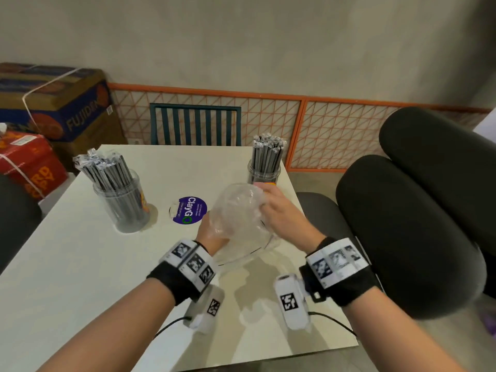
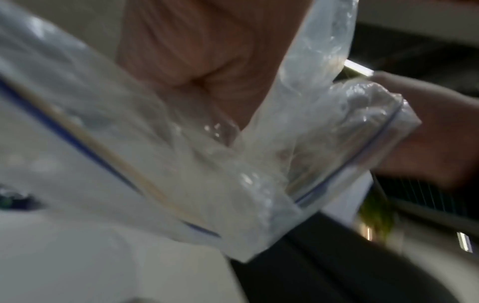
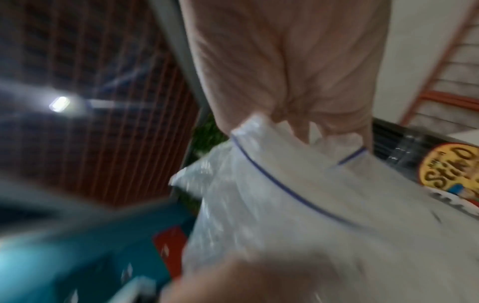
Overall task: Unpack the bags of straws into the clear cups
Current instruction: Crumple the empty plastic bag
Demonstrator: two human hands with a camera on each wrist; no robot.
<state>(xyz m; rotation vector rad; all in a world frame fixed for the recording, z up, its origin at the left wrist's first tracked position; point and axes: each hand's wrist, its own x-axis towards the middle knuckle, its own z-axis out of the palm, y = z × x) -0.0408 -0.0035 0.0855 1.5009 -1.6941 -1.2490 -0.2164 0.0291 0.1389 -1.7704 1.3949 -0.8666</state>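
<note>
A crumpled clear zip bag [image 1: 236, 208] with a blue seal line hangs above the white table [image 1: 80, 251], held between both hands; no straws show inside it. My left hand [image 1: 212, 232] grips its lower left part. My right hand [image 1: 271, 202] pinches its upper right edge. The left wrist view shows the bag [image 2: 181, 164] bunched under my left hand [image 2: 197, 67], with the other hand on its far end. The right wrist view shows my right hand [image 3: 293, 114] pinching the bag [image 3: 298, 205] by the blue seal. Two clear cups, left [image 1: 122, 202] and right [image 1: 264, 170], stand packed with wrapped black straws.
A purple round sticker [image 1: 189, 210] lies on the table between the cups. A teal chair [image 1: 194, 123] stands behind the table, dark cushioned seats [image 1: 418, 224] to the right. Cardboard boxes [image 1: 53, 103] are stacked at the far left, before an orange mesh fence [image 1: 295, 124].
</note>
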